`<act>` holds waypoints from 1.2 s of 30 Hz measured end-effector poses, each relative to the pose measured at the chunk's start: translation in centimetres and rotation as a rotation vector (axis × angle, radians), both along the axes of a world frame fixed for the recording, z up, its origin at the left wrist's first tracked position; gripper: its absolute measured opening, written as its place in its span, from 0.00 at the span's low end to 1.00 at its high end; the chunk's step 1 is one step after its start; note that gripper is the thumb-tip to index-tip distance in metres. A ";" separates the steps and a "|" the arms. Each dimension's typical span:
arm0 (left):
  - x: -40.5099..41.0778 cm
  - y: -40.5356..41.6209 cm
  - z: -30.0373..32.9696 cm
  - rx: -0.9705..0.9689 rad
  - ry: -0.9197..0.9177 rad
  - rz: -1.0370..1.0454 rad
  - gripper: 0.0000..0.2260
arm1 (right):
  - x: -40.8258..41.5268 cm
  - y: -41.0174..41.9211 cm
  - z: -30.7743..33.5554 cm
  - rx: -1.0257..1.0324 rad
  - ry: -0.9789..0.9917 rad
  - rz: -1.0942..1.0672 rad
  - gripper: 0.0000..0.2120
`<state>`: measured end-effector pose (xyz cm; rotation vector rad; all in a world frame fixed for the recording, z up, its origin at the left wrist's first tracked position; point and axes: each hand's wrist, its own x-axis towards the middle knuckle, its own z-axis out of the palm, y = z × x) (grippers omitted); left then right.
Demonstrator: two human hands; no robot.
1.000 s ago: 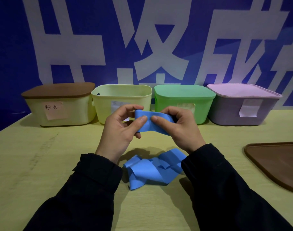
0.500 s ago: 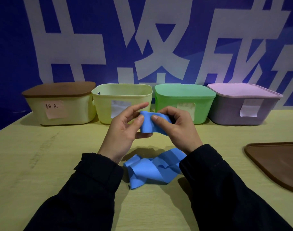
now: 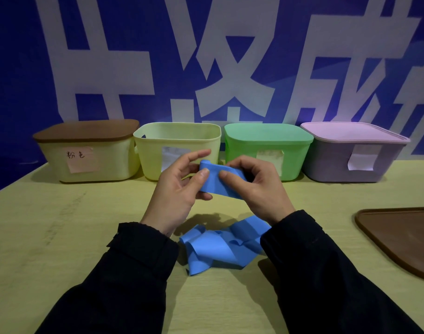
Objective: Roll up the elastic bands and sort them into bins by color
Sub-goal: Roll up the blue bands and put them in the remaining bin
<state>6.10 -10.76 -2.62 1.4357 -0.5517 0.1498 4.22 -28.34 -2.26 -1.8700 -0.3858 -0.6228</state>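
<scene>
Head view. Your left hand (image 3: 179, 189) and right hand (image 3: 256, 186) are raised above the desk (image 3: 61, 237), in front of the row of bins. Between them you hold one end of the blue band (image 3: 220, 182): the fingers (image 3: 201, 175) of your left hand pinch its left edge, where the end curls over, and the fingers (image 3: 226, 175) of your right hand curl round the strip just beside them, thumb on the near face. The two thumbs are near each other but apart. The rest of the band runs down behind your right wrist and lies in a loose, crumpled heap on the desk between your dark sleeves (image 3: 143, 249).

Four bins stand side by side along the far edge of the desk. From left to right:
- the cream bin (image 3: 92, 162), closed with a brown lid and bearing a pink handwritten label; contents hidden;
- the yellow bin (image 3: 157, 150), uncovered, with a pale label partly behind your left hand; only its inner walls show, and the bottom cannot be seen;
- the green bin (image 3: 295, 155), closed with a green lid; contents hidden;
- the lilac bin (image 3: 331, 162), closed with a pink lid, its white label curling off the front; contents hidden.

A separate brown lid (image 3: 399, 237) lies flat on the desk at the right edge, well apart from the bins.
</scene>
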 end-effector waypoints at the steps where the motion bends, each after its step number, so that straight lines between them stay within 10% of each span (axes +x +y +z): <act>1: 0.0 0.0 0.0 0.017 -0.016 0.008 0.11 | 0.1 0.0 0.0 -0.002 0.000 -0.017 0.08; 36: 0.0 0.0 0.0 -0.018 -0.025 0.098 0.06 | 0.6 -0.2 -0.7 0.135 0.044 0.006 0.09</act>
